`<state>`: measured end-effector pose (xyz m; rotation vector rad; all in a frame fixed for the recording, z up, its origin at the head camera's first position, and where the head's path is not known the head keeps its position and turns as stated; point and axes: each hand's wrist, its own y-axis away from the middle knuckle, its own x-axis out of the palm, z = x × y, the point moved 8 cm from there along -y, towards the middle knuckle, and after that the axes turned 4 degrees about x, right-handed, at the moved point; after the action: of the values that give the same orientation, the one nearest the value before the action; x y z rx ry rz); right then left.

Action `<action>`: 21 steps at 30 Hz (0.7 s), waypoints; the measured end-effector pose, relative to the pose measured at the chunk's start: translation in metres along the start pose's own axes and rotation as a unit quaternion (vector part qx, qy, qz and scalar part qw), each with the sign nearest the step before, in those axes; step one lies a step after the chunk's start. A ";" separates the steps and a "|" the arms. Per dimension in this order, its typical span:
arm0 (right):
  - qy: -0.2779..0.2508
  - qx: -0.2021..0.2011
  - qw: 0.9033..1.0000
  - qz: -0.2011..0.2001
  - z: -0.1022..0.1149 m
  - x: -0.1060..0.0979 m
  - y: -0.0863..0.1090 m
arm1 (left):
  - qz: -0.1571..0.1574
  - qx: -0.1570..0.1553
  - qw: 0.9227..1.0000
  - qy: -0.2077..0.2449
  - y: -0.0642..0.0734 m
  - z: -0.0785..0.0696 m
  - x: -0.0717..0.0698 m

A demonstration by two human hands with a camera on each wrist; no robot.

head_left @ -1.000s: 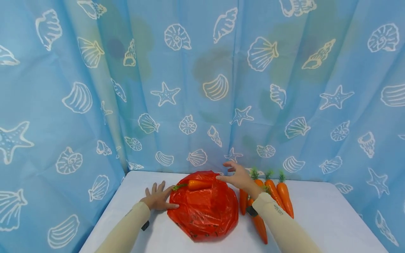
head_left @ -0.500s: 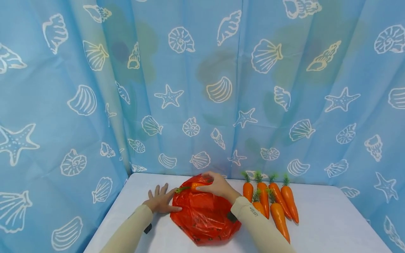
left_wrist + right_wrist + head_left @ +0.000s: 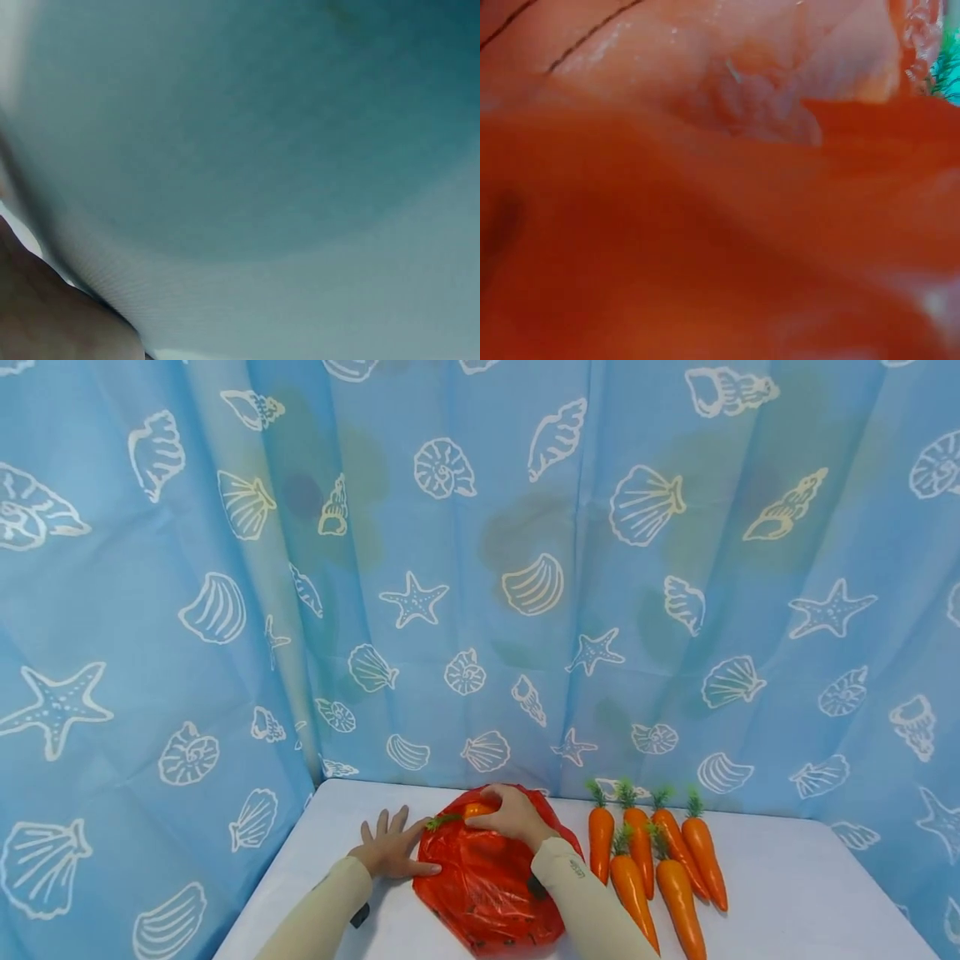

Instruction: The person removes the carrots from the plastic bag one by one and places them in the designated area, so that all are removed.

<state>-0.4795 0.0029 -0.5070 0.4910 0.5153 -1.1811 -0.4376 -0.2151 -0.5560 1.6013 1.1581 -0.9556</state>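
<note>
A crumpled red plastic bag (image 3: 480, 885) lies on the white table, bulging and rounded. On its upper part rests an orange carrot (image 3: 474, 810) with a green leafy top. My right hand (image 3: 516, 818) reaches over the bag from the right and grips the carrot, thumb in front and fingers behind, hiding most of its body. Spread at the bag's left edge, my left hand (image 3: 390, 847) touches it with thumb and forefinger. Red plastic fills most of the right wrist view. The left wrist view is blurred, with part of the hand at lower left.
Several more carrots (image 3: 678, 893) with green tops lie in two rows on the table (image 3: 795, 893), right of the bag and close beside my right forearm. A blue curtain (image 3: 480, 610) with white shell prints stands behind the table and along its left side.
My right hand has moved left over the bag and taken hold of the carrot there. My left hand stays at the bag's left edge. The head view has shifted slightly.
</note>
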 end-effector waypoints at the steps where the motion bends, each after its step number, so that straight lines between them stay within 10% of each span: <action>1: -0.008 0.007 1.000 -0.007 -0.004 0.000 0.000 | 0.002 0.000 1.000 -0.002 -0.001 0.000 0.001; 21: 0.046 0.009 0.999 0.016 -0.027 0.028 0.005 | -0.006 -0.008 1.000 0.001 -0.006 0.007 0.009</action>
<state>-0.4696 0.0000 -0.5447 0.5691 0.5742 -1.1364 -0.4417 -0.2183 -0.5678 1.5851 1.1751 -0.9497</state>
